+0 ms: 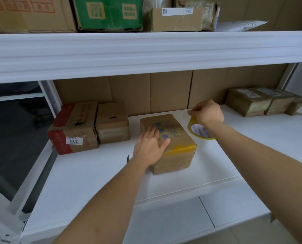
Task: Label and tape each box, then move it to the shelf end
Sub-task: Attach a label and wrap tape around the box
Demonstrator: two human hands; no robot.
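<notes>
cardboard box (171, 138), glossy with tape, sitting mid-shelf (87, 175) | left hand (151, 147) pressing flat on its top, fingers straight | right hand (207, 112) gripping yellow tape roll (199, 130) beside box, seemingly pinching the strip

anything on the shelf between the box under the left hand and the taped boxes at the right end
Nothing visible on the shelf blocks that stretch. Only the tape roll, held by the right hand, hangs just right of the box.

Green carton (108, 13) on upper shelf; white mailer (241, 25) at right
</notes>
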